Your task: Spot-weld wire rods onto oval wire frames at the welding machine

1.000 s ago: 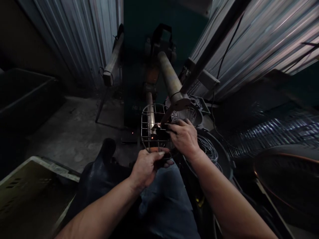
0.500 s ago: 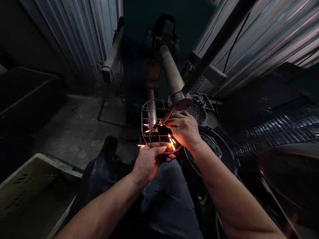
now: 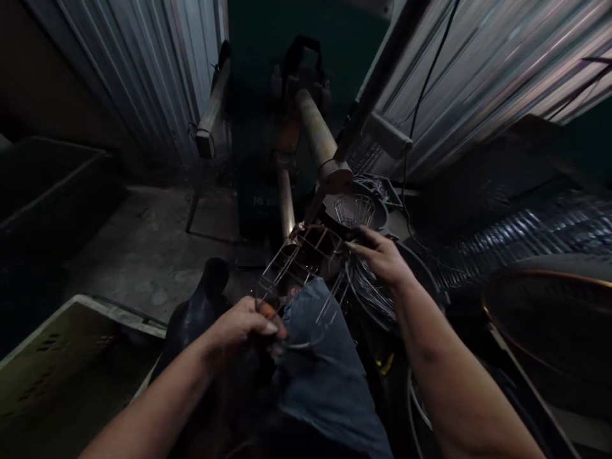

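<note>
A wire cage (image 3: 299, 268) made of a metal grid lies tilted over my lap, its open ring toward me. My left hand (image 3: 241, 328) is closed on the near rim of the cage. My right hand (image 3: 382, 255) pinches the cage's far right edge with its fingers together. Just beyond the cage stand the welder's upper arm (image 3: 318, 140) and its lower arm (image 3: 285, 204), with a faint glow at their tips. My knee in blue jeans (image 3: 320, 344) shows under the cage.
A dark tub (image 3: 377, 220) holding another wire cage sits behind my right hand, with loose wire rings (image 3: 373, 293) beside it. A pale crate (image 3: 57, 363) is at lower left, a dark bin (image 3: 52, 185) at far left. Corrugated metal walls close in on both sides.
The cage stood upright between the welder's tips with sparks flying; now it has come off them and is tipped down toward my lap. My left hand dropped lower and nearer.
</note>
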A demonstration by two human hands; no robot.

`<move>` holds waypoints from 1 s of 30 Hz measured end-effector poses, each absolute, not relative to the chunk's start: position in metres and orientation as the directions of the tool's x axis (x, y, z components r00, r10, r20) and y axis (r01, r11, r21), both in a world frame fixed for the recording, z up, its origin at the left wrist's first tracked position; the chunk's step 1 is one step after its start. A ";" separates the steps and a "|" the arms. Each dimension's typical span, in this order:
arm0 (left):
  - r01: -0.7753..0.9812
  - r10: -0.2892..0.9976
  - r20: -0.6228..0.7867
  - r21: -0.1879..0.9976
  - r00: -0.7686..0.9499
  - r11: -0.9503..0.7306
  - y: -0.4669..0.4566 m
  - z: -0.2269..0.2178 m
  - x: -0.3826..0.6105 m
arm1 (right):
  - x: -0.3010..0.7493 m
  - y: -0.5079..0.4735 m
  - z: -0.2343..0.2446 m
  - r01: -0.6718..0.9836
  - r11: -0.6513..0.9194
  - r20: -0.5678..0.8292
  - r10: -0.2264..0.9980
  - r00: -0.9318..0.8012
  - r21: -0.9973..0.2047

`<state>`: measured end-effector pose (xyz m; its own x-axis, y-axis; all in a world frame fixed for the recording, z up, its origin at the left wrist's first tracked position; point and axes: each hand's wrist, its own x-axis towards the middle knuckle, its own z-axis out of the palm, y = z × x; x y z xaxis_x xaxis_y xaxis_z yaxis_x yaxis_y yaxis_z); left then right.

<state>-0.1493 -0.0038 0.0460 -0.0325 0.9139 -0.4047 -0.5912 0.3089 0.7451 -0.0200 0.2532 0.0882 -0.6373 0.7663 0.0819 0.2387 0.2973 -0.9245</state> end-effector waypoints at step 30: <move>0.492 0.690 -0.177 0.579 -0.702 0.650 -0.042 -0.024 -0.109 | 0.059 0.133 0.022 0.864 0.500 -0.109 0.863 -0.492 0.062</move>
<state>-0.1091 -0.0424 -0.0244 -0.7022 0.6896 -0.1770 0.4921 0.6497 0.5794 0.0592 0.1334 0.0215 -0.4925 0.8634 -0.1094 0.8636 0.5004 0.0615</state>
